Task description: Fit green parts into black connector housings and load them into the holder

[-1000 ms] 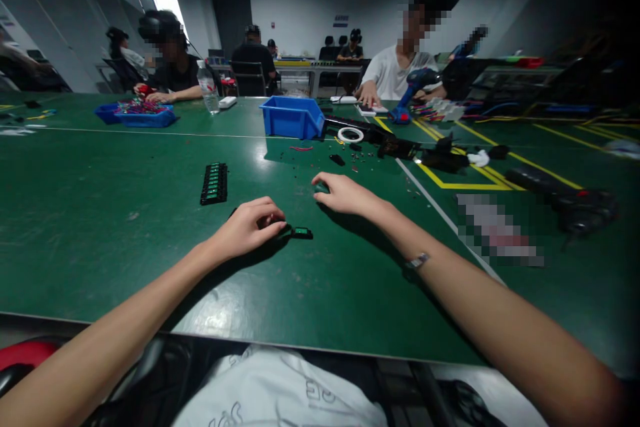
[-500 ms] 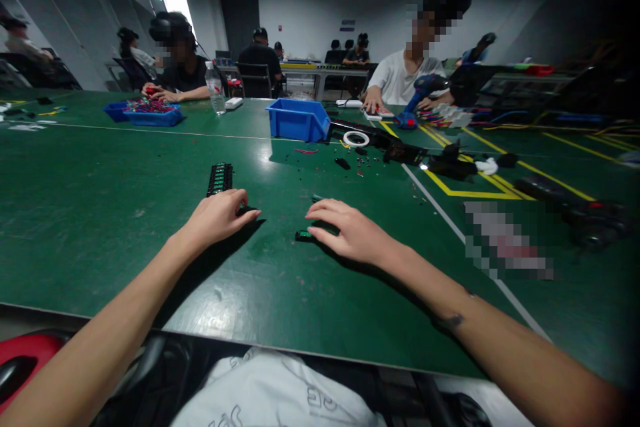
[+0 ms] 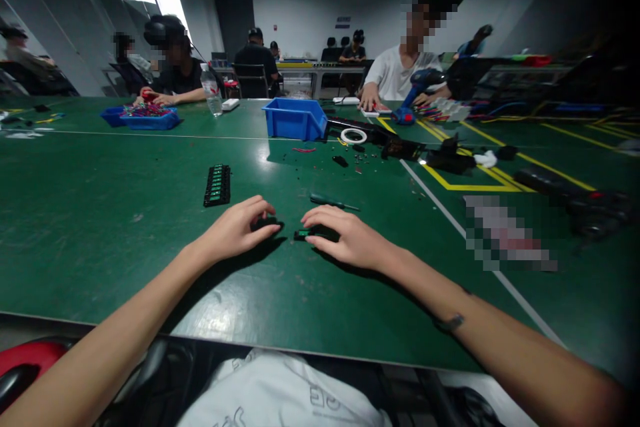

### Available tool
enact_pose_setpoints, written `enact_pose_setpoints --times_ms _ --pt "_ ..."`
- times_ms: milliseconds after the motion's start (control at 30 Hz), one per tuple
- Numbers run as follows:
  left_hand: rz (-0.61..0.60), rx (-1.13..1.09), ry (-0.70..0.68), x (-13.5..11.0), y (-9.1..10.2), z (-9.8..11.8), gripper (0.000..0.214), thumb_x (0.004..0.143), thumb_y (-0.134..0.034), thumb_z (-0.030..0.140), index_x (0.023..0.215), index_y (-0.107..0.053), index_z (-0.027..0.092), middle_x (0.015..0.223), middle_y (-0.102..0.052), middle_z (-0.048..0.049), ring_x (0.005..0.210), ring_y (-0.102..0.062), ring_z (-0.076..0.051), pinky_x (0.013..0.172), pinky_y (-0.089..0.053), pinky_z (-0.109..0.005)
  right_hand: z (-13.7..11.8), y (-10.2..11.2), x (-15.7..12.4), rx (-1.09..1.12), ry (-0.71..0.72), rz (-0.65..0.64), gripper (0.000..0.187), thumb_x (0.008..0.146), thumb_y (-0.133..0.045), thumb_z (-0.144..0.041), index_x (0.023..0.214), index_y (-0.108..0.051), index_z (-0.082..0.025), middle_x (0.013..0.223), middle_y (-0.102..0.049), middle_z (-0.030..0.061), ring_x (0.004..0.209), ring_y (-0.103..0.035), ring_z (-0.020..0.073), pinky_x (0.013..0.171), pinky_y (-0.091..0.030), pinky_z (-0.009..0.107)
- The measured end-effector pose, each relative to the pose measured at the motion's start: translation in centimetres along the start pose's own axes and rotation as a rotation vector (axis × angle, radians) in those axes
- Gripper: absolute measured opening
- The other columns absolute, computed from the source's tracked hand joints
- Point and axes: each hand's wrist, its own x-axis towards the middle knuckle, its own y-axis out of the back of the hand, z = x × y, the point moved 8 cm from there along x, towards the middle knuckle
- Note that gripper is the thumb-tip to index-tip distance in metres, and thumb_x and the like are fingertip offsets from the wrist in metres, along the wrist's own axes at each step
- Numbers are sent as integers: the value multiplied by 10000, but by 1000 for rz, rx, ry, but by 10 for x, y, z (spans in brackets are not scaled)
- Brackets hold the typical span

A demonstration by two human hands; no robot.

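My left hand (image 3: pixel 239 232) rests on the green table (image 3: pixel 100 213) with its fingers curled over a small black part (image 3: pixel 265 222). My right hand (image 3: pixel 350 240) lies just to its right, its fingertips closed on a small black and green part (image 3: pixel 303 235). The two hands are a few centimetres apart. A thin dark screwdriver (image 3: pixel 333 202) lies loose just beyond my right hand. A black rack of green parts (image 3: pixel 217 185) sits beyond my left hand.
A blue bin (image 3: pixel 294 118), a white tape ring (image 3: pixel 353 136) and scattered small parts lie further back. Dark tools (image 3: pixel 570 197) lie to the right by yellow floor-style lines. Other people sit at the far side, one with a blue tray (image 3: pixel 145 119).
My right hand came back from the screwdriver's spot to the small green part. My left hand moved off toward the rack, then returned beside it. The screwdriver now lies uncovered.
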Motion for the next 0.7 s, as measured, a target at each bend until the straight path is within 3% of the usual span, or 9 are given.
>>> enact_pose_setpoints --times_ms 167,267,367,433,533,633,700 --pt "-40 -98 -90 11 -33 32 387 975 -621 470 1222 -627 172 1043 -604 -79 946 -600 -206 842 -483 -314 42 25 0 -240 -232 208 391 971 -635 -333 1327 -584 -178 1297 -644 136 1212 -610 287 1059 -491 447" --pt "-52 -140 -104 17 -44 34 282 987 -616 400 1142 -656 167 1012 -599 -70 912 -589 -190 811 -474 -297 70 11 9 -356 -271 76 473 947 -663 -387 1343 -580 -143 1285 -634 177 1196 -606 330 1035 -499 486" --pt "-42 -194 -99 19 -47 32 221 994 -608 366 1062 -667 165 957 -595 -57 870 -578 -178 780 -462 -286 86 -2 26 -371 -274 -1 290 962 -633 -351 1152 -657 -134 1133 -665 178 1101 -627 323 980 -505 478" --pt "-38 -219 -89 19 -47 30 215 995 -605 369 1037 -671 168 948 -600 -56 856 -577 -177 768 -457 -286 87 -2 40 -193 -287 39 174 959 -623 -323 1013 -642 -159 1021 -676 133 994 -650 267 904 -524 413" --pt "-32 -232 -72 19 -46 29 233 976 -638 389 1048 -679 171 948 -606 -55 852 -584 -179 764 -454 -286 80 7 57 409 -405 219 194 936 -623 -362 996 -524 -207 793 -651 16 695 -630 173 609 -512 292" --pt "-34 -235 -71 20 -47 30 242 955 -672 390 1049 -687 168 928 -604 -45 851 -586 -174 761 -448 -277 55 19 64 927 -418 457 253 853 -676 -308 940 -447 -248 666 -560 -77 475 -466 95 415 -338 203" --pt "-39 -244 -75 21 -48 30 223 966 -658 378 1034 -693 169 926 -606 -42 848 -584 -170 757 -446 -272 35 20 68 1124 -384 505 289 848 -692 -338 819 -422 -241 577 -445 -107 395 -318 55 368 -214 182"
